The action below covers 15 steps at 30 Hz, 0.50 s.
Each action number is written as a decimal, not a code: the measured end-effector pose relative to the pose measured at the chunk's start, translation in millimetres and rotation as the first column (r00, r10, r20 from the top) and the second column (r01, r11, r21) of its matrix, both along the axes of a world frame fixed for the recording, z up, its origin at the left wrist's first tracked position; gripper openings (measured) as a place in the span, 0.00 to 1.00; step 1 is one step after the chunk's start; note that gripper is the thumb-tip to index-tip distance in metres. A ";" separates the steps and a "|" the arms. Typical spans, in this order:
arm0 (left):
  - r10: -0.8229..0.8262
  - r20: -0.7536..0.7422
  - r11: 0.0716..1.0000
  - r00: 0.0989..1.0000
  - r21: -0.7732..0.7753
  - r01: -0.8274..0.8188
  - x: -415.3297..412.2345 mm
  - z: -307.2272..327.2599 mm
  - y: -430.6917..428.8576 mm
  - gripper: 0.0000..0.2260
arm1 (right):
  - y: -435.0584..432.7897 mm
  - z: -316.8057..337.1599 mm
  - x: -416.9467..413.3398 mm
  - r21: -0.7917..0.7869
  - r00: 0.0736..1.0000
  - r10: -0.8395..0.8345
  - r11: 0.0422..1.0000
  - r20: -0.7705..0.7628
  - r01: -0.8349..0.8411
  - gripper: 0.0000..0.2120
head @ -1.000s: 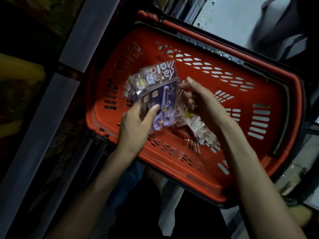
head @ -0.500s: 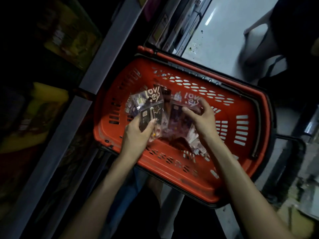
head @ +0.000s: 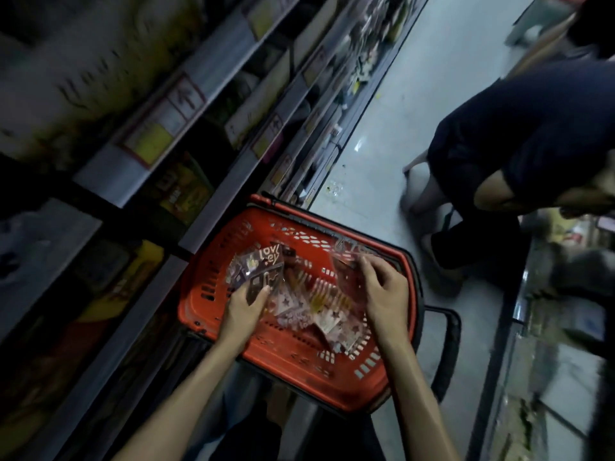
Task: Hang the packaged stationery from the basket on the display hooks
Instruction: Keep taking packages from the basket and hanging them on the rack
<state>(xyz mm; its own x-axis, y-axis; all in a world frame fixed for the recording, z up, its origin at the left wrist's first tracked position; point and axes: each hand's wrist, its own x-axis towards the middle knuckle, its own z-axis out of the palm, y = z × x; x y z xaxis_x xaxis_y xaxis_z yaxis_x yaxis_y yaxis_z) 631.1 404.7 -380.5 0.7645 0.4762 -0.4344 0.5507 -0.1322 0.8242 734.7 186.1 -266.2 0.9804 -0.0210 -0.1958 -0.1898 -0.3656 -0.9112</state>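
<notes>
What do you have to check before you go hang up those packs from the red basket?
1. Left hand grips a stack of packs: ok.
2. Right hand pinches a clear pack: ok.
3. Basket emptied: not ok, loose packs lie in it.
4. Hooks in sight: cannot tell, the shelves are dark and blurred.
5. Aisle free: not ok, another person is close by on the right.
</notes>
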 end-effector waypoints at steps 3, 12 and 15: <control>0.057 0.026 0.998 0.998 -0.036 -0.056 2.8 25.8 -7.7 0.05 | -2.4 26.8 1.8 0.007 0.993 -0.065 0.998 0.103 0.065 0.06; 0.015 0.286 0.989 0.958 -0.148 0.028 50.0 156.2 -35.8 0.06 | -6.5 91.5 10.2 0.056 0.964 -0.228 0.973 0.137 0.222 0.14; -0.025 0.372 0.974 0.928 -0.198 0.106 61.2 207.2 -52.7 0.06 | -16.1 113.5 4.0 0.062 0.960 -0.244 0.969 0.135 0.238 0.24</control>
<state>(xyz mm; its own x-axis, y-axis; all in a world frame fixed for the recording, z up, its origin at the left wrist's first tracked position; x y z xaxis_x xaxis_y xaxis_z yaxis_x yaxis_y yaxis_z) 692.3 352.0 -173.3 0.9150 0.3481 -0.2038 0.2022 0.0415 0.9785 738.7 170.0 -152.7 0.9651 -0.2545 -0.0621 -0.1359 -0.2833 -0.9494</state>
